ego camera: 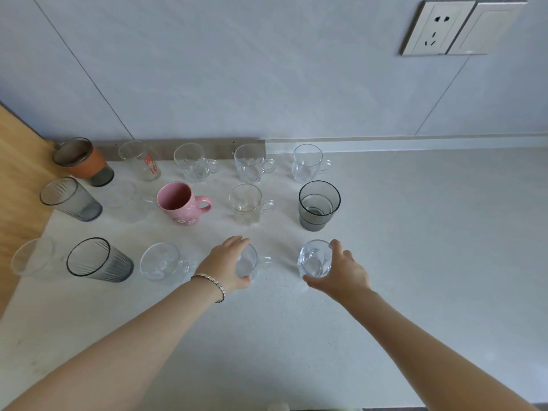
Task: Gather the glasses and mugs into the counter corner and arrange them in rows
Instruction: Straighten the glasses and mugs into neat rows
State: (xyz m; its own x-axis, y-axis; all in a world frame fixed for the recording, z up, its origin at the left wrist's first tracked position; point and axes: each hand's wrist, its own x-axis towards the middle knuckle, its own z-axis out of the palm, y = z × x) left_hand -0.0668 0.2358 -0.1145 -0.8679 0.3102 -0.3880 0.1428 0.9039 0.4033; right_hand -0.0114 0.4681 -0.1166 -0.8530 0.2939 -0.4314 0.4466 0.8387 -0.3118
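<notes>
In the bench's (415,232) far-left corner I count two full rows, while my left hand (226,264) grips a clear mug (249,261) and my right hand (341,269) a clear tumbler (315,259), finishing the near row.

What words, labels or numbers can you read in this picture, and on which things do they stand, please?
Red print on the clear tall glass in the back row: too blurred and tilted to read.
White flower pattern on the pink mug: decoration, no text.
Wall socket: no readable marking.
Nothing else bears any text.
</notes>
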